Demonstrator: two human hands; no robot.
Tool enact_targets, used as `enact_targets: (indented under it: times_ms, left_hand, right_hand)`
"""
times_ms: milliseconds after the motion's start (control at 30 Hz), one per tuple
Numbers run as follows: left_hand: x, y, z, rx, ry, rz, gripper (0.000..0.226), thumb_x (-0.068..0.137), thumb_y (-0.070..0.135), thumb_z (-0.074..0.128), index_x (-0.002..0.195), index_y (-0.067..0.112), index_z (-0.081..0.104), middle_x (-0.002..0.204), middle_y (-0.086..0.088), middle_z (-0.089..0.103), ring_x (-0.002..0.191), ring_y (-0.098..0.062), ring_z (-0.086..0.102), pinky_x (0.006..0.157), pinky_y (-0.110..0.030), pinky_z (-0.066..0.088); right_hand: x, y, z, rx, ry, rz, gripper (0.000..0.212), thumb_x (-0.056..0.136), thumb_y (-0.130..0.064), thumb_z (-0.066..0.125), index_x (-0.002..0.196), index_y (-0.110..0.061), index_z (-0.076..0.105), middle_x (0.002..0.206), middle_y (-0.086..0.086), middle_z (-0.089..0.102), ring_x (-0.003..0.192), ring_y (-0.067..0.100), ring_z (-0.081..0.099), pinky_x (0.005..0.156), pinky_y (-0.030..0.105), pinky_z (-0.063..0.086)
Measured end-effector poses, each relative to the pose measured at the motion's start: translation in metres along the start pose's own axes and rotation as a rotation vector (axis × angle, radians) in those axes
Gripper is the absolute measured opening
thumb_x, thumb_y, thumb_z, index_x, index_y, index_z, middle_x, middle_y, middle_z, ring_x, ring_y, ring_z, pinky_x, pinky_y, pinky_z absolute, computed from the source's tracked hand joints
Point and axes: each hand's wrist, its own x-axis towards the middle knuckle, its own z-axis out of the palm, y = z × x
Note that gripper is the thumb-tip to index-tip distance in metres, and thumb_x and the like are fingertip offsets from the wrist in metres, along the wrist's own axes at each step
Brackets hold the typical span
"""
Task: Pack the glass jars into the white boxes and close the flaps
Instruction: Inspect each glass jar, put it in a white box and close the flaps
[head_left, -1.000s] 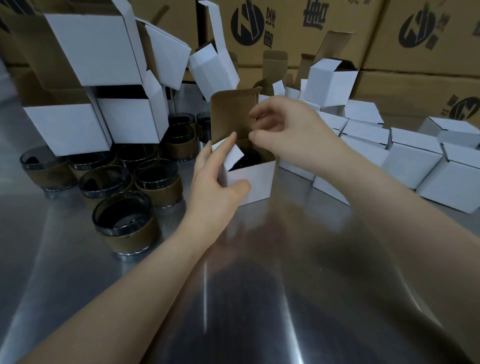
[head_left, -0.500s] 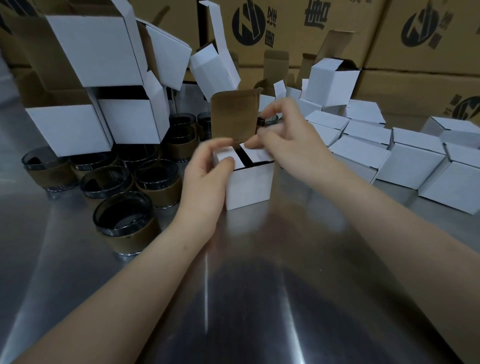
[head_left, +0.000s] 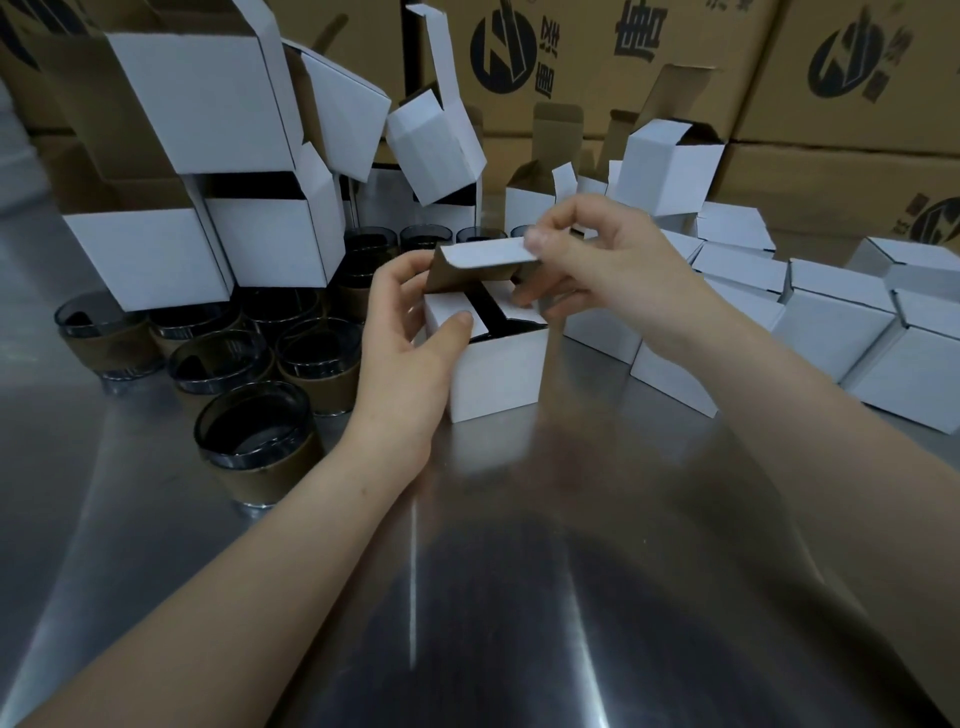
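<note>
frame bottom: steel surface (head_left: 467, 597)
lower left, nearest: loose glass jars (head_left: 254, 447) with brown sleeves, well apart from either grip
centre: white box (head_left: 498, 374) upright on the surface, jar (head_left: 493, 319) inside, visible only as a dark strip between the two side flaps
left hand (head_left: 405, 338): grip wrapped round the box's left side, thumb pressing the left side flap (head_left: 452, 306) flat
right hand (head_left: 597, 260): grip narrow, pinching the free edge of the top flap (head_left: 483, 254); hinged on the far wall, tilted half over the opening, brown underside toward the camera
key relation: flap's long axis left-to-right across the frame, tuck slot behind the near wall, below the right grip toward the frame bottom; right hand nearer, so probably down and toward the viewer, then tuck
possible snag on the right side flap (head_left: 524, 314), seemingly a bit raised
further back: open white boxes (head_left: 208, 93) stacked upper left, closed boxes (head_left: 831, 322) at right, brown cartons (head_left: 597, 52) along the top
</note>
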Motion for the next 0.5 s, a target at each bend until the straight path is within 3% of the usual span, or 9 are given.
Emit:
enact_targets:
  times_ms: [167,333,500]
  left_hand:
    - [-0.0011,-0.0031,-0.0011,-0.004,0.018,0.011,0.036,0.086,0.002,0.068,0.109,0.027,0.056,0.123,-0.004,0.060,0.119,-0.018,0.058,0.090,-0.032,0.053]
    - [-0.0020,-0.0043,-0.0050,0.006,-0.037,0.029,0.047,0.082,0.004,0.073,0.119,0.029,0.059,0.128,0.000,0.059,0.123,-0.014,0.055,0.097,-0.033,0.051]
    - [-0.0045,-0.0034,-0.0042,0.003,-0.106,0.034,0.041,0.083,0.016,0.073,0.121,0.026,0.062,0.129,-0.003,0.058,0.119,-0.013,0.056,0.088,-0.028,0.054]
  right_hand:
    - [-0.0003,0.0013,-0.0107,-0.037,-0.087,-0.041,0.017,0.084,-0.012,0.074,0.096,-0.004,0.067,0.086,0.021,0.073,0.075,0.023,0.074,0.072,0.030,0.060]
    - [-0.0009,0.0033,-0.0099,-0.098,-0.076,-0.116,0.019,0.081,-0.003,0.074,0.099,0.002,0.071,0.085,0.020,0.073,0.071,0.020,0.073,0.072,0.025,0.059]
    - [-0.0027,0.0059,-0.0061,-0.108,-0.030,-0.151,0.017,0.078,0.001,0.076,0.094,0.000,0.072,0.088,0.019,0.072,0.072,0.015,0.072,0.072,0.021,0.058]
